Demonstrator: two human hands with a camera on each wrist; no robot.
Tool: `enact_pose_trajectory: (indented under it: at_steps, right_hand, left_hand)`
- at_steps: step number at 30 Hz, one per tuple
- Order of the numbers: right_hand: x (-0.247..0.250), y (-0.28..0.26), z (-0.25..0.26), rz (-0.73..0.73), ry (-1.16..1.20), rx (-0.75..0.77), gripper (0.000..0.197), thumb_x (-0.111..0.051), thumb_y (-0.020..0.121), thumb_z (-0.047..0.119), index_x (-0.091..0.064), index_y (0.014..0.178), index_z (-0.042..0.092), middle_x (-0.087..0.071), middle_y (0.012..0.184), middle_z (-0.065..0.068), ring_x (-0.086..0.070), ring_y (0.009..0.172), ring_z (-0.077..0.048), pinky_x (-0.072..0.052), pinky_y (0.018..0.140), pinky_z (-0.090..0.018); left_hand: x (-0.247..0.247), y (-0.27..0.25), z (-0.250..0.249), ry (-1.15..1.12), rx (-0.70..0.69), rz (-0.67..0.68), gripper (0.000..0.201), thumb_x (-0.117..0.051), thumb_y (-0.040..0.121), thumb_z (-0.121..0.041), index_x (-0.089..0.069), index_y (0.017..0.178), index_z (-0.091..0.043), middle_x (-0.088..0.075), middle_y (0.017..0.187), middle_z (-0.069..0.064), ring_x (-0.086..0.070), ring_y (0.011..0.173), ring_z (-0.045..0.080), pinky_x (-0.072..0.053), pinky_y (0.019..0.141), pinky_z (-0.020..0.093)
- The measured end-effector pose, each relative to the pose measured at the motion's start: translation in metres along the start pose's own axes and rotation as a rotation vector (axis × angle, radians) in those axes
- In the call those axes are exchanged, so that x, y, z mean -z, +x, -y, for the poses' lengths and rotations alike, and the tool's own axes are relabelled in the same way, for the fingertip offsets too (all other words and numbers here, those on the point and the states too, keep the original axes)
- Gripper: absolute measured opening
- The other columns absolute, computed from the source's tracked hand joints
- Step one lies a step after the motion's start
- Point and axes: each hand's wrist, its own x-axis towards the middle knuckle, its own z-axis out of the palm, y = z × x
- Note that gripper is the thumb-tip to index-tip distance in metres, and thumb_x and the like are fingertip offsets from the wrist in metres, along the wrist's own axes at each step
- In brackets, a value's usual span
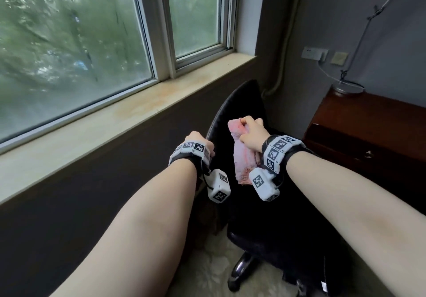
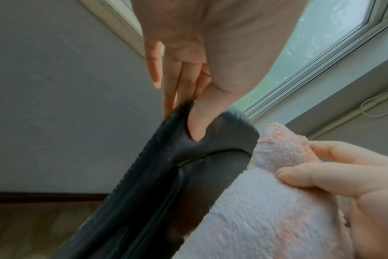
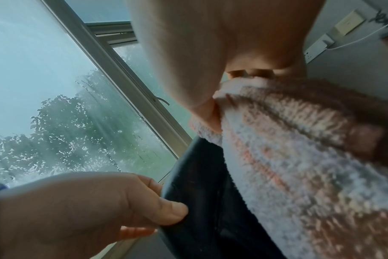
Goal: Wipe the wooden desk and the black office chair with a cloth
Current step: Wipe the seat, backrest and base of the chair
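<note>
Two window panes [image 1: 69, 36] fill upper left of head view, one sill [image 1: 129, 110] below. Left hand [image 1: 198, 143] at centre pinches edge of one black chair [image 1: 239, 103], thumb in front, fingers behind. One pink cloth [image 1: 242, 156] lies against chair back, right hand [image 1: 252, 135] gripping it. One wooden desk [image 1: 373, 121] at right edge.

Black office chair [image 1: 239, 103], pink fluffy cloth [image 1: 244, 158] draped against backrest

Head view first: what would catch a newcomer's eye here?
The pink cloth, gripped by the right hand against the black office chair backrest at centre. The left hand pinches the backrest's edge beside it. Behind them a large rain-streaked window fills the upper left, and the wooden desk stands at right.
</note>
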Motion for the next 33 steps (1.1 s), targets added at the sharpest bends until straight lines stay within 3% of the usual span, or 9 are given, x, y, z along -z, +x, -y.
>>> enact_pose_trajectory:
  at_steps: [8, 11, 14, 17, 20, 22, 24, 28, 33]
  right_hand:
    - [-0.009, -0.113, 0.003, -0.071, -0.033, -0.083, 0.045, -0.047, 0.086, 0.006, -0.042, 0.129, 0.02, -0.031, 0.119, -0.011, -0.052, 0.09, -0.032, -0.046, 0.09, -0.036]
    - [-0.001, -0.146, -0.011, -0.098, -0.037, -0.14, 0.046, -0.048, 0.085, 0.005, -0.044, 0.128, 0.02, -0.032, 0.116, -0.011, -0.049, 0.089, -0.031, -0.044, 0.089, -0.032]
    - [0.015, -0.172, -0.028, -0.148, -0.051, -0.202, 0.047, -0.051, 0.084, 0.004, -0.046, 0.127, 0.021, -0.033, 0.112, -0.011, -0.051, 0.099, -0.035, -0.043, 0.094, -0.034]
    - [0.035, -0.194, -0.047, -0.216, -0.057, -0.264, 0.046, -0.051, 0.084, 0.003, -0.047, 0.127, 0.019, -0.034, 0.12, -0.016, -0.051, 0.101, -0.036, -0.042, 0.096, -0.033]
    - [0.057, -0.211, -0.065, -0.264, -0.087, -0.267, 0.046, -0.052, 0.085, 0.003, -0.047, 0.127, 0.019, -0.033, 0.121, -0.015, -0.051, 0.097, -0.034, -0.04, 0.094, -0.03]
    - [0.072, -0.217, -0.076, -0.301, -0.093, -0.254, 0.044, -0.052, 0.085, 0.004, -0.049, 0.126, 0.02, -0.033, 0.118, -0.012, -0.05, 0.1, -0.033, -0.04, 0.097, -0.031]
    - [0.087, -0.223, -0.087, -0.345, -0.084, -0.253, 0.042, -0.052, 0.085, 0.006, -0.05, 0.124, 0.021, -0.033, 0.117, -0.011, -0.048, 0.1, -0.03, -0.039, 0.097, -0.033]
    - [0.117, -0.226, -0.104, -0.442, -0.024, -0.186, 0.043, -0.049, 0.085, 0.002, -0.05, 0.125, 0.018, -0.031, 0.113, -0.006, -0.047, 0.096, -0.026, -0.038, 0.088, -0.024]
    - [0.15, -0.221, -0.121, -0.537, 0.066, -0.061, 0.046, -0.048, 0.083, -0.006, -0.052, 0.124, 0.015, -0.03, 0.11, -0.002, -0.042, 0.094, -0.014, -0.028, 0.081, -0.011]
  left_hand:
    - [-0.022, -0.132, 0.043, -0.092, -0.223, 0.131, 0.019, -0.054, 0.074, -0.023, -0.052, 0.091, -0.015, -0.061, 0.095, 0.004, -0.058, 0.096, 0.03, -0.05, 0.079, 0.038]
    - [-0.032, -0.159, 0.041, 0.036, -0.365, 0.233, 0.014, -0.06, 0.075, -0.027, -0.055, 0.081, -0.015, -0.066, 0.089, 0.004, -0.064, 0.08, 0.023, -0.054, 0.072, 0.034]
    - [-0.032, -0.174, 0.024, 0.277, -0.53, 0.362, 0.037, -0.062, 0.082, -0.047, -0.056, 0.065, -0.015, -0.071, 0.079, 0.003, -0.067, 0.073, 0.019, -0.055, 0.073, 0.029]
    - [-0.027, -0.179, 0.005, 0.282, -0.69, 0.275, 0.038, -0.059, 0.087, -0.046, -0.062, 0.069, -0.012, -0.067, 0.071, 0.002, -0.065, 0.076, 0.018, -0.048, 0.061, 0.025]
    - [-0.03, -0.165, -0.003, 0.418, -0.902, 0.077, 0.048, -0.058, 0.084, -0.058, -0.062, 0.111, -0.019, -0.061, 0.116, 0.003, -0.053, 0.115, 0.022, -0.041, 0.091, 0.031]
    - [-0.04, -0.156, -0.003, 0.633, -0.997, 0.137, 0.062, -0.053, 0.082, -0.065, -0.051, 0.133, -0.029, -0.045, 0.142, -0.007, -0.032, 0.137, 0.016, -0.019, 0.112, 0.037]
    - [-0.052, -0.153, -0.005, 0.686, -1.028, 0.224, 0.06, -0.054, 0.082, -0.064, -0.051, 0.134, -0.034, -0.047, 0.142, -0.011, -0.03, 0.138, 0.01, -0.007, 0.115, 0.036]
    - [-0.069, -0.163, -0.027, 0.569, -1.053, 0.304, 0.051, -0.07, 0.072, -0.059, -0.067, 0.116, -0.033, -0.064, 0.112, -0.003, -0.056, 0.108, 0.014, -0.041, 0.094, 0.022]
    - [-0.093, -0.194, -0.068, 0.608, -1.023, 0.389, 0.047, -0.079, 0.063, -0.055, -0.075, 0.1, -0.026, -0.071, 0.096, -0.008, -0.065, 0.087, 0.01, -0.052, 0.078, 0.024]
